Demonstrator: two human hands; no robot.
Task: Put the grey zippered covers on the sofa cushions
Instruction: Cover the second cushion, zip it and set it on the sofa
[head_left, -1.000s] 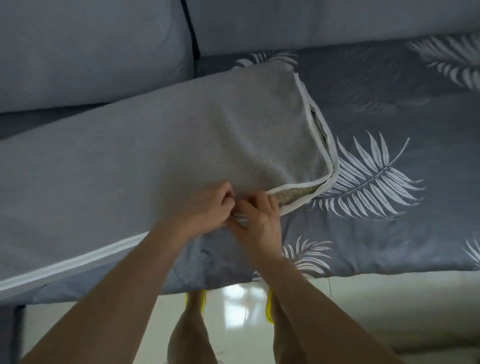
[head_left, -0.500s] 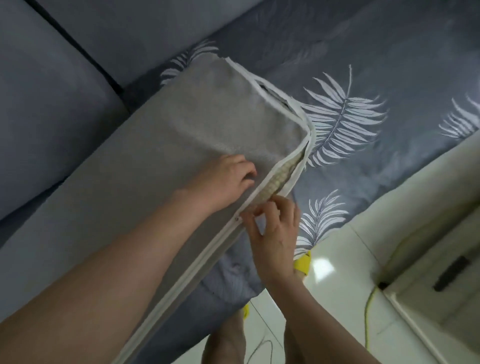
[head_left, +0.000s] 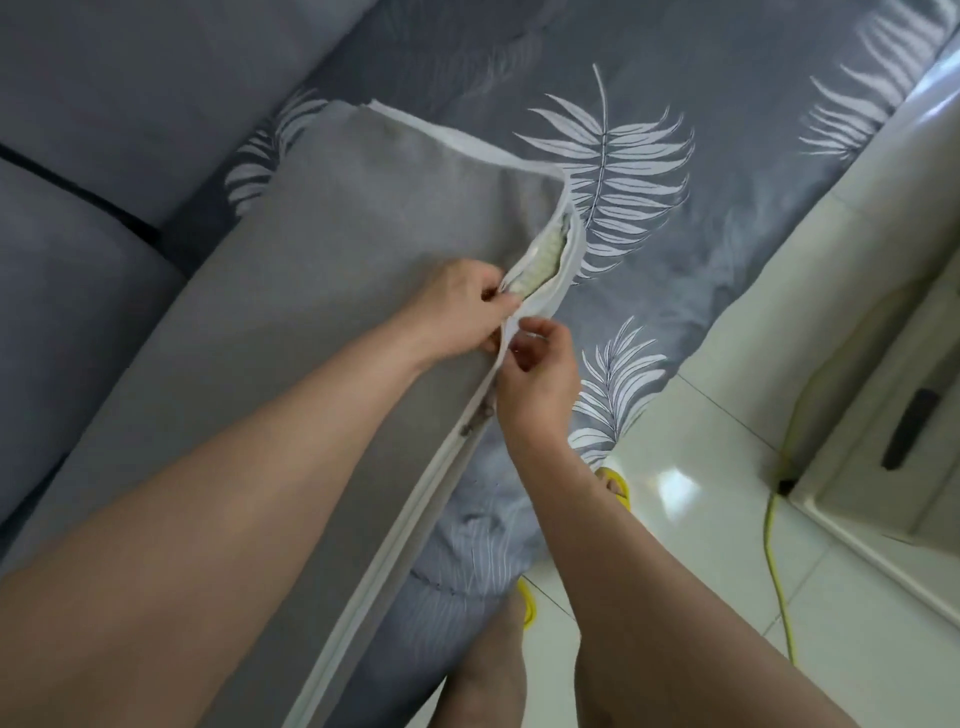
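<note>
I had the grey cover (head_left: 311, 312) lying on the leaf-print sheet (head_left: 639, 156), left hand (head_left: 462, 306) pinching one zipper edge (head_left: 519, 283), right hand (head_left: 540, 374) pinching the other. Filling (head_left: 540, 254) bulging from the gap could, I judged, get caught on closing.

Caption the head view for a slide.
Left hand and right hand pinch the grey cover's open zipper edge, cushion showing.
</note>
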